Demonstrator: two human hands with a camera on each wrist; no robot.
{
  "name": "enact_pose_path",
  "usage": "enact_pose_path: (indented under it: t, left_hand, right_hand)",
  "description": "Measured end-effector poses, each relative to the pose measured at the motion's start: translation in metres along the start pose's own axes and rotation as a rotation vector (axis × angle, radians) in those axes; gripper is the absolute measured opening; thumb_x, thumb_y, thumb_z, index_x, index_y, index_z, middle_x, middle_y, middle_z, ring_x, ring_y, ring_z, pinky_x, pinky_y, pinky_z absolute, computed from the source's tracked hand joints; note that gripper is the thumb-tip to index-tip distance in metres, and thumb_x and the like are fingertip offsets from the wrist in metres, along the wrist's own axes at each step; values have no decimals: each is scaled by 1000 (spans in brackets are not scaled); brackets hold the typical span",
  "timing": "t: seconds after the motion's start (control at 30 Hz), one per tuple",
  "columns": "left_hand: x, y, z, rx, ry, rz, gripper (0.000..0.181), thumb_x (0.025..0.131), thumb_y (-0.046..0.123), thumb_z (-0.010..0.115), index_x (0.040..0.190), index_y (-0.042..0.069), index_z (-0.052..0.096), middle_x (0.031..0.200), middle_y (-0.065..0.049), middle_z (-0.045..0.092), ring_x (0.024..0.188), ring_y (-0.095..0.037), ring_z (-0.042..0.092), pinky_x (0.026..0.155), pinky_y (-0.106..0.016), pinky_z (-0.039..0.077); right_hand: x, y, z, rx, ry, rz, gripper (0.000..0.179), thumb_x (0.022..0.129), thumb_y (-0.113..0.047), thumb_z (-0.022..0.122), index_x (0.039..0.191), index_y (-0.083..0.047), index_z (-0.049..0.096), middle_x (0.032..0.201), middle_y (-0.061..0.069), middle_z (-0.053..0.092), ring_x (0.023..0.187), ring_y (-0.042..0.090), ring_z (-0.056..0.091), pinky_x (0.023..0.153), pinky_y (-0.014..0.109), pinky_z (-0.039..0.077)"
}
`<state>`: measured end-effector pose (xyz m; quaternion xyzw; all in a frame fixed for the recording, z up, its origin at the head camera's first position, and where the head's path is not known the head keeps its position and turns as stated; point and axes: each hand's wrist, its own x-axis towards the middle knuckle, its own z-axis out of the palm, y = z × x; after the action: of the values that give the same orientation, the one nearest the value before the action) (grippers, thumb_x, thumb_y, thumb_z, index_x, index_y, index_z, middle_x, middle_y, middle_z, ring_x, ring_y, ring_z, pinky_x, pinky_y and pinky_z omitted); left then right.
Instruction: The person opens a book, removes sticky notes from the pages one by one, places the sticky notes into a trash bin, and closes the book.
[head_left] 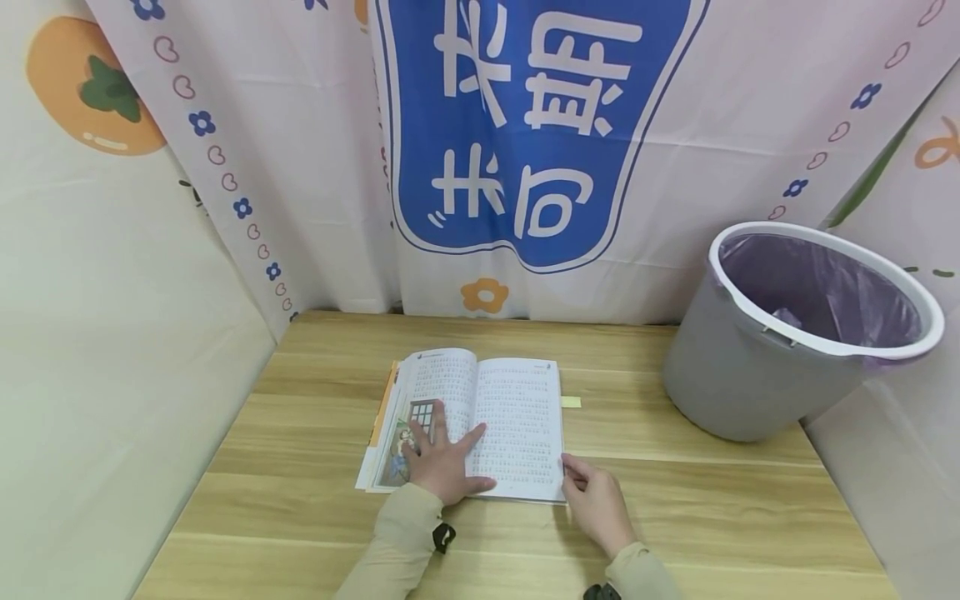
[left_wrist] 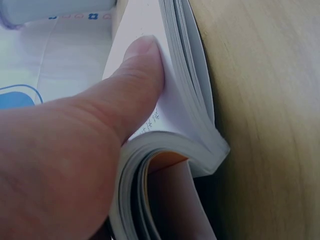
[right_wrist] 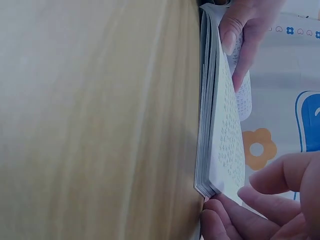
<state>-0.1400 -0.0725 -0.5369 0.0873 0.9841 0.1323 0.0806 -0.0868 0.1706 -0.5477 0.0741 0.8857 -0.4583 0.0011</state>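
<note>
Already open, lower centre: white-paged paper book (head_left: 517, 425), left hand (head_left: 442, 468) spread wide on it. Right hand (head_left: 597, 506) at its edge, pinch unclear to us; page-turn, we judge, remains.

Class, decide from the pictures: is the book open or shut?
Open: the book shows two facing printed pages, and the left hand lies across both.

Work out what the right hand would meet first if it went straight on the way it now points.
Most likely the open book, at its right-hand edge: the right hand points that way and seems to be touching it or nearly so, though depth leaves this unclear.
</note>
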Motion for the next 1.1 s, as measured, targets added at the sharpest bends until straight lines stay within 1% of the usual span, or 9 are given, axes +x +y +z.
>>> enact_pose_path:
  t: [0.13, 0.23, 0.33, 0.4, 0.5, 0.67, 0.83, 1.0, 1.1]
  left_hand:
    - [-2, 1, -3, -2, -8, 0, 90, 69, 69, 75, 149, 39, 45, 161, -29, -5, 135, -69, 4, 101, -81, 19]
    - [-4, 2, -6, -12, -4, 10, 89, 70, 67, 76, 148, 37, 47, 160, -31, -3, 134, -69, 5, 100, -81, 20]
    - [-5, 3, -9, -10, -6, 13, 88, 70, 67, 76, 148, 35, 48, 160, -31, -2, 134, -70, 6, 99, -81, 21]
    - [-6, 3, -10, -9, -6, 16, 88, 71, 67, 76, 148, 35, 48, 160, -31, -1, 134, -70, 7, 99, -81, 21]
    - [-7, 4, -11, -11, -6, 18, 88, 71, 66, 76, 148, 34, 48, 160, -32, -1, 134, -70, 7, 99, -81, 21]
    - [-7, 2, -12, -17, 3, 16, 88, 70, 67, 76, 147, 33, 49, 160, -32, 0, 134, -69, 6, 100, -82, 19]
    - [-7, 0, -12, -36, 12, 25, 88, 71, 66, 76, 147, 32, 49, 160, -31, -2, 135, -69, 2, 100, -82, 17]
    - [-8, -2, -14, -77, 39, 64, 88, 71, 64, 77, 148, 33, 48, 161, -28, -4, 136, -67, -5, 102, -82, 9]
    - [-9, -2, -17, -84, 48, 97, 94, 67, 66, 77, 150, 35, 44, 162, -25, -3, 137, -64, -10, 103, -80, 3]
  right_hand:
    - [2, 1, 1, 17, 0, 30, 41, 88, -2, 60, 129, -1, 64, 121, 15, 68, 100, 23, 67, 84, 35, 57]
    - [3, 2, 1, 56, -4, 47, 43, 89, -3, 60, 132, -2, 61, 126, 14, 66, 105, 24, 66, 88, 35, 55]
    - [4, 4, 3, 109, -5, 39, 45, 90, -1, 59, 135, 2, 57, 128, 17, 64, 109, 27, 64, 91, 37, 54]
    - [4, 4, 4, 148, 0, 48, 46, 91, -1, 58, 137, 3, 55, 128, 18, 64, 110, 28, 64, 92, 37, 54]
    - [4, 4, 4, 178, 15, 57, 45, 93, -2, 58, 137, 5, 54, 126, 19, 65, 109, 29, 64, 93, 40, 53]
    - [4, 5, 4, 177, 19, 68, 42, 94, -3, 57, 135, 6, 56, 126, 18, 65, 110, 29, 64, 94, 42, 52]
    - [6, 10, 5, 176, 14, 35, 40, 93, 2, 56, 133, 7, 57, 126, 21, 64, 110, 30, 64, 93, 39, 53]
    - [9, 11, 6, 163, 27, 34, 38, 94, 1, 56, 132, 6, 58, 124, 18, 66, 108, 27, 65, 89, 35, 54]
    - [11, 10, 6, 170, 37, 30, 36, 96, -1, 57, 131, 6, 59, 123, 17, 67, 108, 26, 65, 88, 35, 54]
